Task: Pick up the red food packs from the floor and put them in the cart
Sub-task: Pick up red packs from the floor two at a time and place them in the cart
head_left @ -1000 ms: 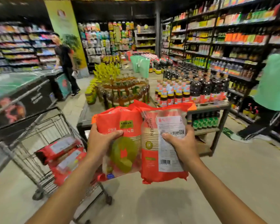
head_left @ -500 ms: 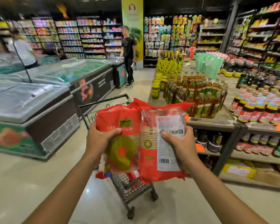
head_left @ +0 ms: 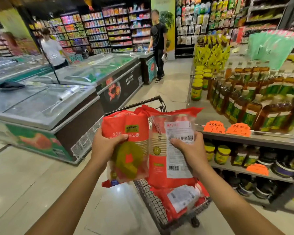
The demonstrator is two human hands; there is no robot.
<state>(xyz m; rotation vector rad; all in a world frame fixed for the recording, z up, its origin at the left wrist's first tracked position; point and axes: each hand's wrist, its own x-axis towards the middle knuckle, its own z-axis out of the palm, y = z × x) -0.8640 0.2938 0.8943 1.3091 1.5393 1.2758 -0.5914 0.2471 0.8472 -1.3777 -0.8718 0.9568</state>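
My left hand [head_left: 105, 146] grips a red food pack [head_left: 127, 126] with a green round print on its front. My right hand [head_left: 190, 150] grips a second red food pack [head_left: 158, 160] that shows a white label and a barcode. I hold both packs upright, side by side, in front of my chest. Below and behind them stands the wire cart [head_left: 151, 199]. Another red pack [head_left: 180, 199] with a white label lies inside it. The two held packs hide most of the basket.
Chest freezers [head_left: 46, 107] line the left of the aisle. A display table [head_left: 244, 134] with oil bottles and jars stands on the right, close to the cart. Two people stand farther off: one in black [head_left: 158, 38], one in white [head_left: 52, 50].
My view has swung left, so the cart has shifted from my left to below the packs. My hands still hold both packs in the same way.
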